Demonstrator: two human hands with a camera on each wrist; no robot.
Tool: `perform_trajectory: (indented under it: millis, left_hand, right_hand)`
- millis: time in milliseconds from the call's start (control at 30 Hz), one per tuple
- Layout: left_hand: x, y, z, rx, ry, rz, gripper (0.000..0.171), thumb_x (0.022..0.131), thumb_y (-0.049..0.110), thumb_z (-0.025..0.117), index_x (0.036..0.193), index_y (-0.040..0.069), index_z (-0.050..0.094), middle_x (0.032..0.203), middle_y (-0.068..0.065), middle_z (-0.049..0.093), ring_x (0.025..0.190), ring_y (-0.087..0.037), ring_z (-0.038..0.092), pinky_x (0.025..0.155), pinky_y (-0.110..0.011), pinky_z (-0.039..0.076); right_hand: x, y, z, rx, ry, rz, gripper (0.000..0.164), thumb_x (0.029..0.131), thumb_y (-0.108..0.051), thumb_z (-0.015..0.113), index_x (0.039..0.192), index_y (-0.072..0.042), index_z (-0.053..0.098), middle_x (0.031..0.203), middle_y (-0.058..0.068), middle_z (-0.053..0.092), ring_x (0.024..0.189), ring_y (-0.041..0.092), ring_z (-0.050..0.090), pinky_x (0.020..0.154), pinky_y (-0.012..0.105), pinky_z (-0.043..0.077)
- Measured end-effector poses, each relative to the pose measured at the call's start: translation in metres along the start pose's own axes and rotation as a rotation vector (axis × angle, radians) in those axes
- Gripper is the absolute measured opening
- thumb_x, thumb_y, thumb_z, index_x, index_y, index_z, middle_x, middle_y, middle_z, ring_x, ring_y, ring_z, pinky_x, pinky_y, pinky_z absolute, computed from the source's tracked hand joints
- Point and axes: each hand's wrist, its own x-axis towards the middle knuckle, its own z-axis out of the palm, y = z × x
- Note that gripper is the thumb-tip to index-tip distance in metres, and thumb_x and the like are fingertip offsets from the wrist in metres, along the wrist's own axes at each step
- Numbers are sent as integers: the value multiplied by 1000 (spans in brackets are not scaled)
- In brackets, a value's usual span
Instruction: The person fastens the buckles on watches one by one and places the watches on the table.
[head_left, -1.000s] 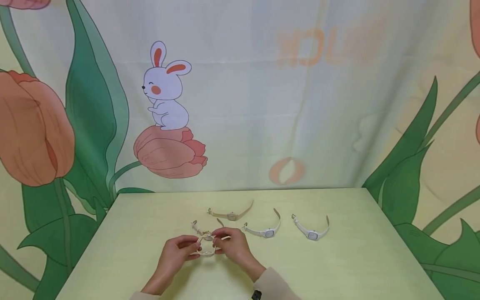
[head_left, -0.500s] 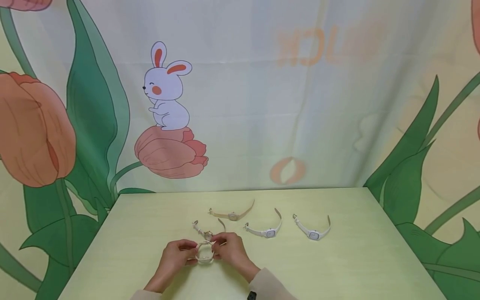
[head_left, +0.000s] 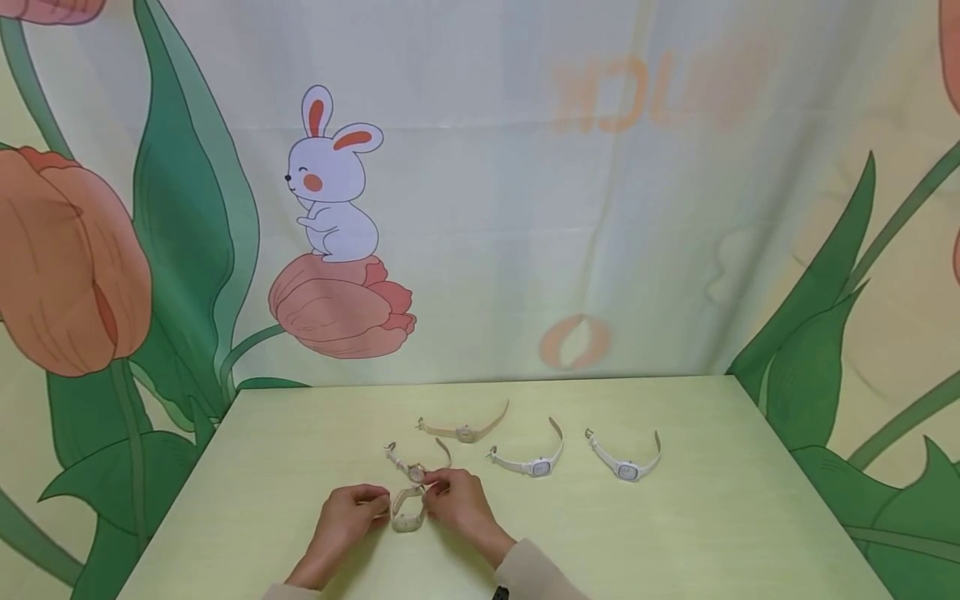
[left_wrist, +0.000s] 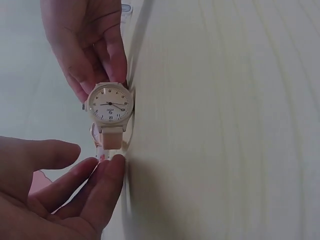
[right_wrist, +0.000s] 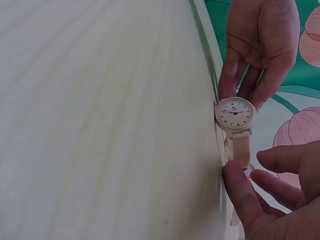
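Observation:
A cream wristwatch (head_left: 407, 523) with its strap bent round into a loop stands on edge on the table, between the two hands. Its round white dial (left_wrist: 110, 104) faces the person. My left hand (head_left: 348, 515) is at the watch's left side, thumb apart from the fingers, fingertips close to the strap. On the other side my right hand (head_left: 461, 504) has its fingertips right at the strap (right_wrist: 242, 150), with the thumb held away from it. Just behind the looped watch lies a small watch with a white strap (head_left: 416, 472), partly overlapped by the right fingers.
Further back on the pale table (head_left: 712, 533) lie a beige-strapped watch (head_left: 466, 433), a white watch (head_left: 541, 467) and, at the right, another white watch (head_left: 627, 472), all with straps unfastened. A printed curtain (head_left: 480, 208) rises behind the table.
The looped watch has come down toward the person onto the table. Both hands, which held it at its sides, have loosened, and the left fingers have drawn slightly off it.

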Motion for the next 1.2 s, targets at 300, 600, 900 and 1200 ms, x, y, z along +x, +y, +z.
perform_trajectory:
  millis: [300,600,900,1200]
  left_hand:
    - [-6,4,-9,70,2,28,25,96,14,61,111,-6,68,106,-19,70,90,-20,68,73,-35,61]
    - [-23,29,-4,10,-8,128,22,94,12,65,111,-1,70,112,-18,70,97,-24,71,72,-30,60]
    - [-29,53,12,-85,-23,217,16,92,7,67,106,0,71,109,-17,71,98,-26,70,72,-27,60]
    - [-25,66,23,-89,-37,275,16,91,6,68,107,4,71,107,-12,70,95,-21,69,73,-29,60]
  right_hand:
    - [-7,1,-18,-37,-27,-41,21,84,-10,69,104,-10,74,82,-3,72,64,3,63,56,20,51]
    - [-16,-3,-45,-12,-29,-91,21,86,-13,69,107,-8,73,92,1,74,75,7,69,62,21,54]
    - [-27,-12,-79,15,-16,-147,17,88,-14,70,104,-11,73,97,7,74,82,14,71,64,21,55]
    - [-29,-7,-105,25,31,-121,18,90,-15,69,107,-8,72,101,10,73,84,15,70,65,20,55]
